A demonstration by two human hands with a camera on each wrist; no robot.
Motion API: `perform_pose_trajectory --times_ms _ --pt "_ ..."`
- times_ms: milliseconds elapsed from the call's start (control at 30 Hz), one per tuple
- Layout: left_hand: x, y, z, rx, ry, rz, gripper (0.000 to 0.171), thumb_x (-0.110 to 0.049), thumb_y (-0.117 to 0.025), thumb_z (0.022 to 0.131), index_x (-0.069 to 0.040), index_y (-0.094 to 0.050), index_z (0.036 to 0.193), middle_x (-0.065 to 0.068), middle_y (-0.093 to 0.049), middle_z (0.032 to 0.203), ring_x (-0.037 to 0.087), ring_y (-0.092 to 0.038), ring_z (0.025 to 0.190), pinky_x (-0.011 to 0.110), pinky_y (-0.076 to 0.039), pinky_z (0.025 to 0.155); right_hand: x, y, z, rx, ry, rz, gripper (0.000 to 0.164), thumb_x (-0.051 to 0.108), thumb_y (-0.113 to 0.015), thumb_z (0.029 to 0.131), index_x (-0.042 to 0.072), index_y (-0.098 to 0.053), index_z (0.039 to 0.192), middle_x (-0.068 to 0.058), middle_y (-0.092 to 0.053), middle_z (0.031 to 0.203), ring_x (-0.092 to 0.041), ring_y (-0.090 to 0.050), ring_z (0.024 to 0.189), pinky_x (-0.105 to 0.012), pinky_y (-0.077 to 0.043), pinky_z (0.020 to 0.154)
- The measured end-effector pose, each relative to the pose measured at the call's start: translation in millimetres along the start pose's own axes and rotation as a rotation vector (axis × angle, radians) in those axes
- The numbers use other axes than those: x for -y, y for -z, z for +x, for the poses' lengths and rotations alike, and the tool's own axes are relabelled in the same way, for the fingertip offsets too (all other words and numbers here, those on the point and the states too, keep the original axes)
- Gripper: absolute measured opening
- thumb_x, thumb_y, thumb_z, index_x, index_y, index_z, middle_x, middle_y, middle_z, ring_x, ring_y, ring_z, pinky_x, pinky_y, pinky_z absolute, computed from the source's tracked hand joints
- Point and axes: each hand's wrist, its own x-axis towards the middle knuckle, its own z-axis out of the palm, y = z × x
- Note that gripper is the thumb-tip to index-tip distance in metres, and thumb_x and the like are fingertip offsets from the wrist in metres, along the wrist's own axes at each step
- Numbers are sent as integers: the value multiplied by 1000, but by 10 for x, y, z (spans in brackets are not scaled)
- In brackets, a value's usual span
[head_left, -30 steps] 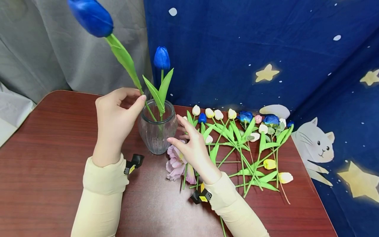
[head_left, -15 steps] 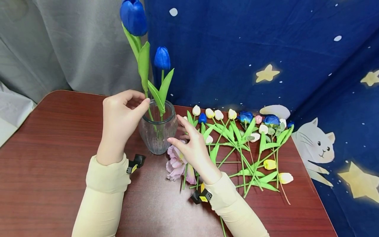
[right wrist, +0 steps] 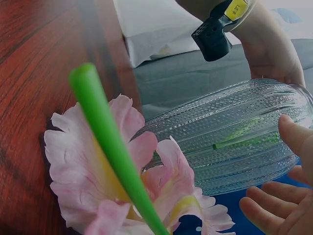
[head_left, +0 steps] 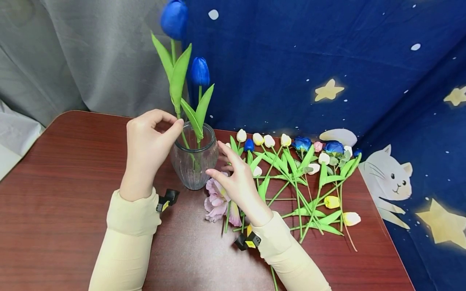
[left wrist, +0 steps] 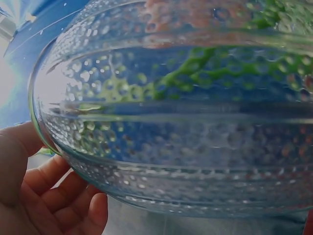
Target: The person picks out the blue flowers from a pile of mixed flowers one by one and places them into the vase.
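My left hand [head_left: 142, 149] pinches the stem of a tall blue tulip [head_left: 174, 20] between thumb and forefinger, at the left rim of the clear ribbed glass vase [head_left: 193, 171]. The lower stem slants down inside the glass. Another blue tulip [head_left: 200, 72] stands upright in the vase, its two leaves rising above the rim. Beside the vase's right wall, my right hand [head_left: 236, 182] has its thumb and fingers spread, fingertips right at the glass. In the left wrist view, the dimpled vase wall [left wrist: 195, 142] fills most of the frame; the right wrist view shows a green stem [right wrist: 239, 139] through it.
A pale pink ruffled flower [head_left: 217, 198] lies under the right wrist. Right of it, several white, yellow and blue tulips and blue roses [head_left: 301, 143] lie with crossed stems on the brown table [head_left: 65, 182]. Grey and starry blue curtains [head_left: 262, 52] hang behind.
My left hand has moved slightly right, and the held tulip has swung from a leftward lean to nearly upright, its bloom now closer to the other tulip. The right hand stays put.
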Motion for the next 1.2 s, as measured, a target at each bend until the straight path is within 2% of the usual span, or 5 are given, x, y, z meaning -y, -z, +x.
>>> perform_pose_trajectory --times_ms 433,667,833,1000,1200 --pt "27 -23 15 81 107 55 12 -10 -65 86 -3 -72 80 6 -67 71 11 -51 59 20 -38 54 2 15 9 -4 8 7 68 19 -74 85 15 -42 145 -2 -52 137 -13 -58 109 -28 -51 85" --pt "35 -14 32 94 115 24 13 -11 -65 87 -3 -73 82 7 -66 71 10 -50 59 21 -39 55 10 23 13 -4 11 -1 67 19 -74 85 14 -42 145 -2 -52 137 -13 -58 110 -27 -51 85" --pt "112 32 43 128 158 -40 16 -14 -63 90 -3 -74 86 5 -66 75 10 -53 65 22 -40 59 14 19 17 2 2 -6 68 19 -74 85 14 -42 145 -2 -52 137 -13 -58 110 -27 -51 85" --pt "225 114 57 254 218 -113 20 -19 -61 93 -4 -72 99 1 -66 83 12 -57 74 23 -42 64 24 25 17 11 -10 -1 68 21 -74 85 14 -42 145 -1 -52 136 -13 -58 109 -27 -51 86" --pt "297 215 66 517 252 -102 34 -27 -53 99 -2 -63 120 13 -63 109 27 -59 89 36 -45 81 25 50 12 27 -23 7 66 23 -73 86 18 -43 145 0 -54 134 -13 -59 108 -29 -51 85"
